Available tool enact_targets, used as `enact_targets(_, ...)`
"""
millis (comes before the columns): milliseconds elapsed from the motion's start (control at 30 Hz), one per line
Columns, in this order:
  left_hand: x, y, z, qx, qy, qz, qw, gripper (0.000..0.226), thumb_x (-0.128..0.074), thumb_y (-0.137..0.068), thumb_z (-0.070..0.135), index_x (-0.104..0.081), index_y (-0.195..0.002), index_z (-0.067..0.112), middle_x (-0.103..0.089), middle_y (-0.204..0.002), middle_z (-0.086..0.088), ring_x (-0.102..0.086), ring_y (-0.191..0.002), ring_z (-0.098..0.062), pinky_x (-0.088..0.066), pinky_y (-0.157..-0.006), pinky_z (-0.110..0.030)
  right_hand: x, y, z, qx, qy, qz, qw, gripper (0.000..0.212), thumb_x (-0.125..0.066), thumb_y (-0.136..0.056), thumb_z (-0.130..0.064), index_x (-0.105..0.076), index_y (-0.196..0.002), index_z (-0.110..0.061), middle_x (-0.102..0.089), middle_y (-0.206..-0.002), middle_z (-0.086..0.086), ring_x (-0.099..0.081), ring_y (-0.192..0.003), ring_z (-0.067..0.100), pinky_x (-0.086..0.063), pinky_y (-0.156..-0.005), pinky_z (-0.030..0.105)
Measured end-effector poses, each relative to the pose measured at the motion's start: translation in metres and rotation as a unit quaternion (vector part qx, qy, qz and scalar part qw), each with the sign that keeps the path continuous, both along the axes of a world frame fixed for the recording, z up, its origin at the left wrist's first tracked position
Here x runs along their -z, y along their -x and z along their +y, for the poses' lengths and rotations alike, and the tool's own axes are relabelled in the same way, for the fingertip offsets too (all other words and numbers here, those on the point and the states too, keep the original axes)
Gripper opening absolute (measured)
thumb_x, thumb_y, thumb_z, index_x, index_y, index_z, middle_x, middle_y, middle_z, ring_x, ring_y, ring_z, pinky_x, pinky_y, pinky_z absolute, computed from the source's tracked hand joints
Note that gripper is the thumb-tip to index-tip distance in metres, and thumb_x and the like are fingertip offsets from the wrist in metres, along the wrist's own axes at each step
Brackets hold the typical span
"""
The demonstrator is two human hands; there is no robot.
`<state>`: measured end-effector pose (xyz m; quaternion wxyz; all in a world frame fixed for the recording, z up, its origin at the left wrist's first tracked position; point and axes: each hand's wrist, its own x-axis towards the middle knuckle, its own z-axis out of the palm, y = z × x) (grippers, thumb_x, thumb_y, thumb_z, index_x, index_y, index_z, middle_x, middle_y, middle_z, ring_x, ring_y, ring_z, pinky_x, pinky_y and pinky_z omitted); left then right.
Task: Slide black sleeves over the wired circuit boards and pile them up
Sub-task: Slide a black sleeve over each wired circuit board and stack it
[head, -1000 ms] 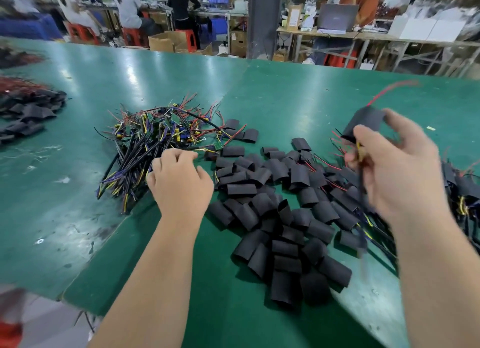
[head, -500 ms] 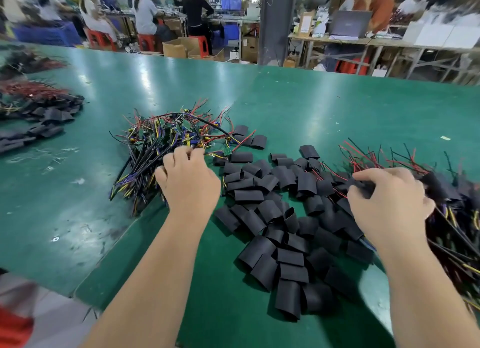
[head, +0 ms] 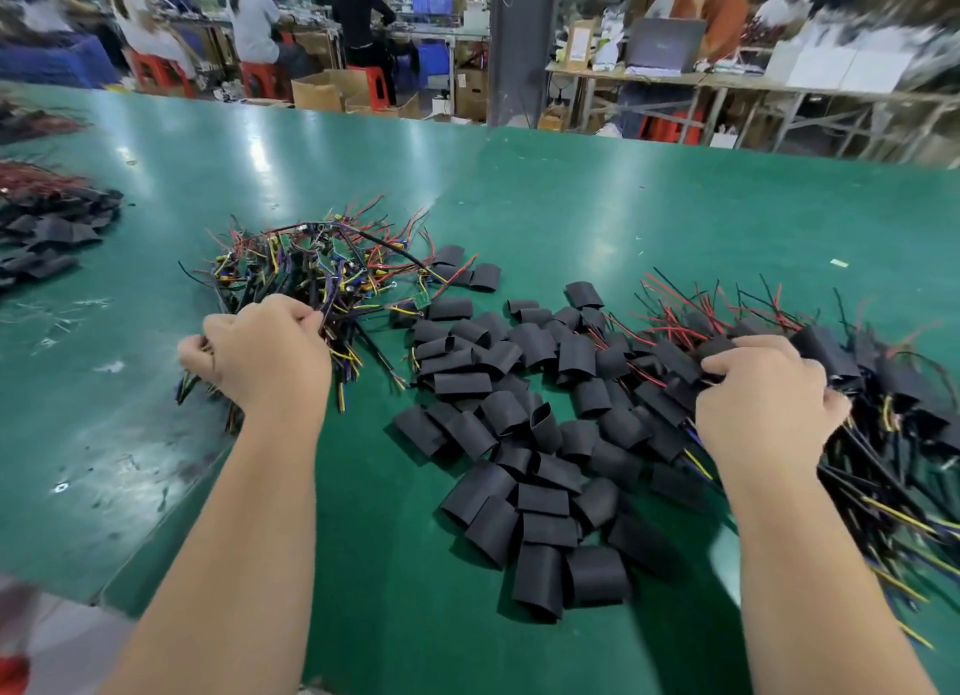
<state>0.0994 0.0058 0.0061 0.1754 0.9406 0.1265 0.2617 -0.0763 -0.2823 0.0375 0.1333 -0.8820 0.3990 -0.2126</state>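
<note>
**wirenut_88:** So where is everything sitting on the green table (head: 571, 201)?

**benchrat:** Three heaps in a row. The bare wired circuit boards (head: 322, 268) are a tangle of red, yellow and black leads on the left side, about halfway between the near and far edges. The loose black sleeves (head: 519, 434) are in the middle, spilling toward the near edge. The sleeved boards (head: 883, 382) are piled against the right edge, with their red wires sticking out toward the far side.

**wirenut_88:** And the hands?

**benchrat:** The left hand (head: 265, 351) is knuckles-up on the near side of the bare-board tangle. Its fingers are curled tight round a bunch of the wires, and you can see leads poking out by the thumb and past the fingertips. The boards themselves lie just beyond the hand, toward the far edge.

**wirenut_88:** Right one?

**benchrat:** The right hand (head: 763, 398) is on the near-left fringe of the sleeved pile, right where it meets the loose sleeves. The fingers are bent down into the black pieces, and yellow and blue wires trail out underneath toward the near edge. Honestly can't tell if it's actually clamped on one or just resting in the heap.

**wirenut_88:** Anything else on there?

**benchrat:** There's another dark pile (head: 47, 227) with red wires way over at the left edge, well apart from both hands. It's too blurry to say more.
</note>
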Motion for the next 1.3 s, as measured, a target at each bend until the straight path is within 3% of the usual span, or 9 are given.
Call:
enact_targets(267, -0.011, 0.006, -0.009, 0.074, 0.082, -0.132, 0.985, 0.025, -0.044, -0.096, 0.013, -0.065, -0.107, 0.018, -0.056, -0.115, -0.010, -0.046, -0.107, -0.028, -0.020, -0.088, -0.038, 0.000, -0.007, 0.020, -0.101, 0.065, -0.219, 0.968, 0.023, -0.058, -0.081, 0.000, -0.074, -0.093, -0.012, -0.062, -0.108, 0.008, -0.053, -0.102, 0.033, -0.031, -0.087, 0.036)
enact_targets(433, -0.022, 0.029, -0.041, 0.360, 0.116, -0.205, 0.903, 0.027, -0.040, -0.084, 0.000, -0.062, -0.101, 0.002, -0.065, -0.092, -0.014, -0.057, -0.090, -0.031, -0.040, -0.078, -0.040, 0.003, -0.013, 0.041, -0.227, -0.204, -0.185, 0.934, 0.022, -0.062, -0.085, -0.004, -0.074, -0.095, -0.018, -0.068, -0.072, -0.008, -0.057, -0.062, 0.005, -0.041, -0.067, 0.017)
enact_targets(533, -0.022, 0.047, -0.064, 0.480, 0.109, -0.163, 0.855, 0.033, -0.037, -0.077, -0.008, -0.061, -0.100, 0.000, -0.064, -0.090, -0.013, -0.061, -0.084, -0.029, -0.048, -0.076, -0.041, 0.005, -0.019, 0.055, -0.286, -0.568, -0.272, 0.722, 0.053, -0.070, -0.076, 0.006, -0.058, -0.122, -0.018, -0.071, -0.090, 0.007, -0.059, -0.058, 0.012, -0.042, -0.059, 0.023)
enact_targets(633, -0.021, 0.055, -0.074, 0.529, 0.087, -0.129, 0.834, 0.033, -0.038, -0.075, -0.009, -0.060, -0.096, 0.001, -0.062, -0.088, -0.010, -0.055, -0.083, -0.022, -0.043, -0.077, -0.036, 0.004, -0.022, 0.047, -0.263, -0.694, -0.385, 0.548, 0.065, -0.071, -0.064, -0.007, -0.054, -0.125, -0.020, -0.072, -0.106, 0.009, -0.068, -0.072, 0.015, -0.048, -0.057, 0.018)
enact_targets(867, -0.034, 0.071, -0.078, 0.528, 0.002, -0.091, 0.845, 0.031, -0.040, -0.097, 0.030, -0.066, -0.090, 0.014, -0.061, -0.079, 0.004, -0.055, -0.076, -0.022, -0.040, -0.072, -0.044, 0.007, -0.024, 0.037, -0.237, -0.728, -0.433, 0.476, 0.017, -0.062, -0.077, -0.006, -0.055, -0.078, -0.022, -0.073, -0.104, 0.008, -0.071, -0.081, 0.015, -0.054, -0.062, 0.019)
enact_targets(967, -0.034, 0.074, -0.083, 0.547, 0.024, -0.039, 0.836, 0.024, -0.048, -0.098, 0.026, -0.069, -0.089, 0.017, -0.060, -0.078, 0.008, -0.054, -0.071, -0.015, -0.043, -0.076, -0.046, 0.008, -0.025, 0.036, -0.240, -0.712, -0.445, 0.486, 0.018, -0.064, -0.074, -0.006, -0.054, -0.082, -0.018, -0.074, -0.100, 0.010, -0.070, -0.075, 0.013, -0.054, -0.062, 0.019)
enact_targets(1100, -0.029, 0.077, -0.089, 0.551, 0.032, 0.002, 0.834, 0.016, -0.057, -0.094, 0.021, -0.071, -0.097, 0.014, -0.068, -0.088, -0.001, -0.060, -0.087, -0.023, -0.044, -0.081, -0.040, 0.010, -0.025, 0.037, -0.248, -0.636, -0.367, 0.632, 0.023, -0.073, -0.067, -0.028, -0.062, -0.086, -0.021, -0.068, -0.089, 0.000, -0.062, -0.070, 0.009, -0.048, -0.059, 0.020)
enact_targets(1200, -0.024, 0.079, -0.091, 0.549, 0.022, 0.009, 0.835, 0.019, -0.057, -0.094, 0.018, -0.072, -0.106, 0.018, -0.069, -0.093, -0.001, -0.061, -0.091, -0.022, -0.046, -0.082, -0.040, 0.014, -0.026, 0.042, -0.244, -0.600, -0.333, 0.685, 0.008, -0.072, -0.078, -0.013, -0.064, -0.079, -0.016, -0.063, -0.077, 0.005, -0.055, -0.060, 0.012, -0.040, -0.054, 0.023)
enact_targets(1300, -0.023, 0.080, -0.088, 0.559, 0.046, 0.019, 0.827, 0.030, -0.051, -0.097, 0.031, -0.067, -0.077, 0.016, -0.054, -0.068, 0.005, -0.054, -0.071, -0.018, -0.046, -0.071, -0.041, 0.017, -0.027, 0.042, -0.248, -0.552, -0.345, 0.717, 0.020, -0.067, -0.083, 0.003, -0.066, -0.072, -0.014, -0.061, -0.073, 0.012, -0.053, -0.064, 0.018, -0.044, -0.057, 0.024)
